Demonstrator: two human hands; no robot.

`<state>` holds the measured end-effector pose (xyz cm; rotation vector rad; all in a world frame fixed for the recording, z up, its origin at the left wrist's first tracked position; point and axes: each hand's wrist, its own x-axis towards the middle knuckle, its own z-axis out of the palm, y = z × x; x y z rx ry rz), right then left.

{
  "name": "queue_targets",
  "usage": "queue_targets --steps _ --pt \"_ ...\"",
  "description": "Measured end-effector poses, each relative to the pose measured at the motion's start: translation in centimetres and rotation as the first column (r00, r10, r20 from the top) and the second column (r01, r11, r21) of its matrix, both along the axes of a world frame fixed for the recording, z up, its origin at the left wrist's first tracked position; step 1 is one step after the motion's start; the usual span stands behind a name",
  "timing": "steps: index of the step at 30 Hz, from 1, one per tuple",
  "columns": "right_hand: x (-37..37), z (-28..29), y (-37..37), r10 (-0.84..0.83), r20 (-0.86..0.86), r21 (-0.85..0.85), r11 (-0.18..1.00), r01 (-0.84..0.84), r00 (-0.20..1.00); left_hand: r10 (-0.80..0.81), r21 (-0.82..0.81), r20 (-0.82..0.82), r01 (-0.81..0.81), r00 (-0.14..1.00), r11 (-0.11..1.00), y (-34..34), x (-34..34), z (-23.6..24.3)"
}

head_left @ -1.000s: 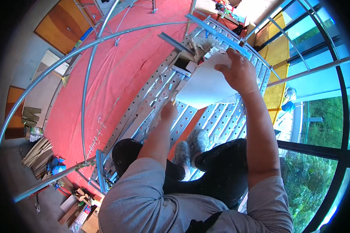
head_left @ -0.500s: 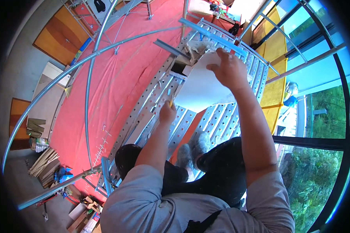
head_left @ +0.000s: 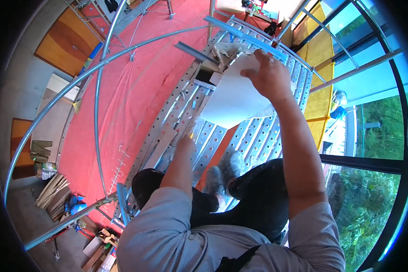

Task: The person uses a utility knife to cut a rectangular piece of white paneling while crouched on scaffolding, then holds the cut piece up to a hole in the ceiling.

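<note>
Red sheeting point(head_left: 136, 99) alongside; work is on the perforated metal deck point(head_left: 257, 140). White panel point(head_left: 233, 97) lies over the deck, beyond the shoes point(head_left: 235, 165); can't tell if it's flat on it or propped. Right hand point(head_left: 267, 75) is at the panel's far right edge, thumb and fingers wide apart; can't tell if it pinches or just presses. Left hand point(head_left: 185, 144) is narrow, closed on a slim yellow tool point(head_left: 191, 135) off the panel's near-left corner, type unclear. Step looks like steadying right, working the left edge. Next pass probably needs panel braced, tool lined up with edge.
</note>
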<state>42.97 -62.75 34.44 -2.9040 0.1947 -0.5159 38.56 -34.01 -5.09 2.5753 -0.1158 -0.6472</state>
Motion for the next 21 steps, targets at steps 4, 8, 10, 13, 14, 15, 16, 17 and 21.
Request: queue_targets --steps 4,8,10,13,14,15,16,17,21 --pt "0.5 -0.4 -0.4 -0.116 -0.003 -0.043 0.992 0.116 0.993 0.076 -0.014 -0.013 -0.076 0.997 0.997 -3.6 2.3 2.2" --pt "0.0 0.6 0.7 -0.119 -0.143 0.001 0.993 0.121 0.982 0.212 -0.031 0.061 -0.211 0.975 0.977 -1.7 4.3 3.7" --pt "-0.2 0.7 1.1 -0.115 -0.127 -0.006 0.993 0.116 0.985 0.24 -0.083 0.061 -0.234 0.969 0.969 -1.7 5.5 5.5" --pt "-0.8 0.7 1.4 -0.105 -0.08 -0.006 0.995 0.105 0.991 0.251 -0.107 0.079 -0.242 0.965 0.964 -1.6 8.3 10.2" --pt "-0.6 0.8 2.3 -0.08 -0.046 0.009 0.997 0.081 0.996 0.216 -0.061 0.154 -0.209 0.964 0.976 0.2 9.6 11.2" --pt "-1.1 0.7 2.3 -0.084 -0.05 0.005 0.996 0.084 0.995 0.086 -0.033 0.053 -0.084 0.995 0.996 0.2 10.6 13.5" --pt "-1.9 0.8 1.6 -0.125 -0.081 -0.024 0.992 0.123 0.989 -0.059 -0.03 -0.051 0.058 0.997 0.998 -0.6 11.6 16.8" --pt "-2.2 1.2 2.2 -0.134 -0.1 -0.027 0.991 0.132 0.986 -0.059 0.013 -0.055 0.06 0.997 0.998 0.7 12.5 19.5" --pt "-2.8 1.8 3.2 -0.118 -0.094 -0.009 0.993 0.118 0.988 -0.222 0.199 0.05 0.208 0.974 0.958 5.1 15.1 27.5"
